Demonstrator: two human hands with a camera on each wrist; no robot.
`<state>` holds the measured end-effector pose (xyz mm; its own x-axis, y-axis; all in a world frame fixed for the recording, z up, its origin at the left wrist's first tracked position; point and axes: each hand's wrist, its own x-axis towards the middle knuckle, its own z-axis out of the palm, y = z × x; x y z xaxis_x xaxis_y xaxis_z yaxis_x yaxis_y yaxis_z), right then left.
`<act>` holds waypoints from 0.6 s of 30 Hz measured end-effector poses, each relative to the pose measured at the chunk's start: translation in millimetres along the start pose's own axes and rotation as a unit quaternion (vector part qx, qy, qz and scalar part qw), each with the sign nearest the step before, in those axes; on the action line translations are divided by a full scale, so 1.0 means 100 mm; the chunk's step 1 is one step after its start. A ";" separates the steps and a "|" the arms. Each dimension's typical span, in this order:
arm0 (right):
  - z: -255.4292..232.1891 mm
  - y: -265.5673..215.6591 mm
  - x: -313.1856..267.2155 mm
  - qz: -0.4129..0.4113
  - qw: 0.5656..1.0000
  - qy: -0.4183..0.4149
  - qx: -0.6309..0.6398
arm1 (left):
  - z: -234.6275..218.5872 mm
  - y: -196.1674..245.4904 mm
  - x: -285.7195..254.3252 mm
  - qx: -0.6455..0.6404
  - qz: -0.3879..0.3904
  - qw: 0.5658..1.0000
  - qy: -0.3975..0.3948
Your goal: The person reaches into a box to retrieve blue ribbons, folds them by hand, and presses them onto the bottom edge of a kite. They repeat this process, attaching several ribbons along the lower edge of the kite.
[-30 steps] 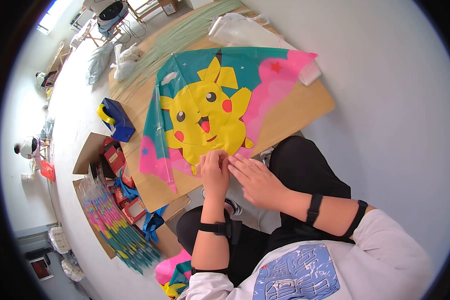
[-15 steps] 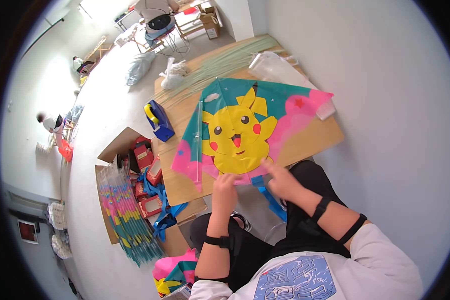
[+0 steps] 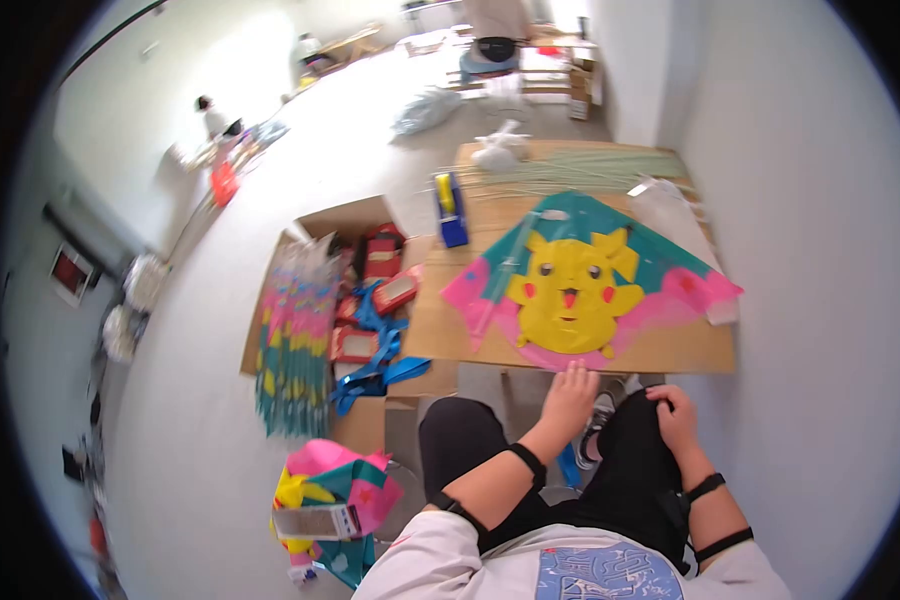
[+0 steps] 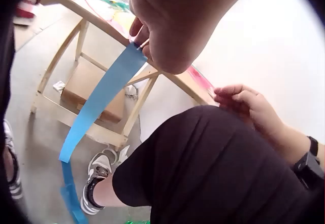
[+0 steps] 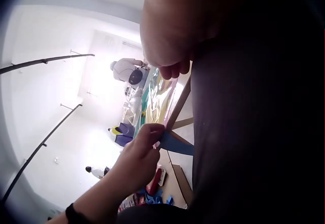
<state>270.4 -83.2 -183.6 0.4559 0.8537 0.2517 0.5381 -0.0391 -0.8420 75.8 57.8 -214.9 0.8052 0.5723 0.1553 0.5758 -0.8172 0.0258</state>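
Note:
A kite [image 3: 570, 315] with a yellow cartoon figure lies on the table, its bottom edge by the table's front. My left hand [image 3: 570, 397] is at that edge. In the left wrist view a blue ribbon [image 4: 99, 94] hangs from the left fingers to the floor; the right wrist view also shows the left hand [image 5: 142, 155] pinching the ribbon [image 5: 176, 145]. My right hand [image 3: 676, 415], its fingers loosely bent, is over the right knee, apart from the kite. Nothing shows in the right hand [image 5: 170, 36], though its palm is partly hidden.
A blue tape dispenser [image 3: 451, 212] stands at the table's left edge, thin green strips [image 3: 590, 172] lie at the back, and clear bags [image 3: 670, 208] at the right. Left of the table are cartons with packed kites [image 3: 295, 340] and red boxes [image 3: 382, 252]. A wall rises at right.
The head view has swung, shifting the table to the right. My right hand has drawn back from the kite toward the right knee, while the left stays at the kite's bottom edge.

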 end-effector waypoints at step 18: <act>0.12 0.04 0.14 -0.066 0.983 -0.071 -0.159 | 0.65 -2.81 -1.79 -0.494 -0.523 0.605 0.341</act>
<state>270.6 -65.5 -189.4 0.2750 0.9253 0.2610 0.7903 -0.0630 -0.6094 -221.0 189.4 -314.0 -0.3660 0.9259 -0.0932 0.0830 0.1322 0.9877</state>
